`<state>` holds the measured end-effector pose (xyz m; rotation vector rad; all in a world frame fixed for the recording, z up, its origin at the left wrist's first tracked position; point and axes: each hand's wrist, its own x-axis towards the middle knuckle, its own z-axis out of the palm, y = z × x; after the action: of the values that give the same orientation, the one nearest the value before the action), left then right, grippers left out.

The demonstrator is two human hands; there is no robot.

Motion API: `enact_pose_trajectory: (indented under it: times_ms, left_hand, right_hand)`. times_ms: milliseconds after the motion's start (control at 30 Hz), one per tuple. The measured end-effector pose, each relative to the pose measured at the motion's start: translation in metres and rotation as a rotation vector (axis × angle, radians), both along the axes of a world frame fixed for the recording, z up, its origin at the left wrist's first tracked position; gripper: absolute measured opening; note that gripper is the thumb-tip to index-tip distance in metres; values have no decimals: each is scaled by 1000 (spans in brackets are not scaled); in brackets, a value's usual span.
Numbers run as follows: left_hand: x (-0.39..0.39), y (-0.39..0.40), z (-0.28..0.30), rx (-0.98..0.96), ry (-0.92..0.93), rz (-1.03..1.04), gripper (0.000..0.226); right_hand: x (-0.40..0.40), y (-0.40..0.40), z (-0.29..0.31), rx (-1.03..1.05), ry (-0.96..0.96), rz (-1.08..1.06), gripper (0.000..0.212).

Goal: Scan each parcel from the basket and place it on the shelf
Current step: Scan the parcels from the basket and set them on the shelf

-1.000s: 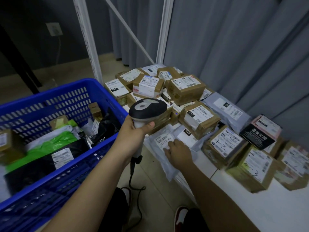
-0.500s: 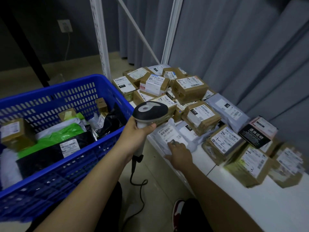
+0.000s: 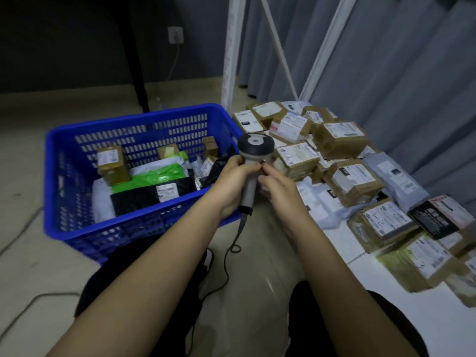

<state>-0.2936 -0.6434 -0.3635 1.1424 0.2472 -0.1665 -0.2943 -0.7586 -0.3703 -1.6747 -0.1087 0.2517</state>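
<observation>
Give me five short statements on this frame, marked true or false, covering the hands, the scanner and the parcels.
1. The left hand grips the scanner by its handle. True.
2. The right hand rests flat on a parcel on the shelf. False: it is raised beside the scanner's handle, fingers at it.
3. The blue basket is empty. False: parcels lie in it, among them a green bag.
4. The scanner has a cable. True.
5. Every shelf parcel is a brown box. False: a grey bag lies there too.

A parcel sorting room: labelled parcels [image 3: 342,140] crowd a low white shelf [image 3: 401,328], beside it a blue basket [image 3: 77,228] holding more.
</observation>
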Motion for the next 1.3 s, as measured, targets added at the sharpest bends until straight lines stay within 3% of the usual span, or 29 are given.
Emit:
enact_pose_trajectory:
  times_ms: [167,267,400,500,767,1033,1200,1300]
  left_hand:
    - [-18,51,0,-109,22,-80,45]
    - [-19,86,2,116,83,-120,41]
    - [-7,151,-8,432,175,-34,15]
    - [7,200,-47,658,248,0,20]
    - [52,273,-160,970,380,-76,10]
    - [125,291,-254,1269,333,-294,46]
    - [149,301,-306,1640,401,-583,77]
    - [158,300,-316,1735,437,-606,75]
  right_hand:
    - [-1,46,2,-34,-13,71,21]
    - [6,68,-8,-27,-2,56,17]
    - [25,87,-26,-151,109,41,5]
    - [40,97,-42,-221,178,31,7]
    - [99,155,-74,-248,141,100,13]
    - [163,226,-134,-211,141,133,10]
    - [184,234,-168,-233,319,174,17]
    - [193,232,-174,-195,353,123,17]
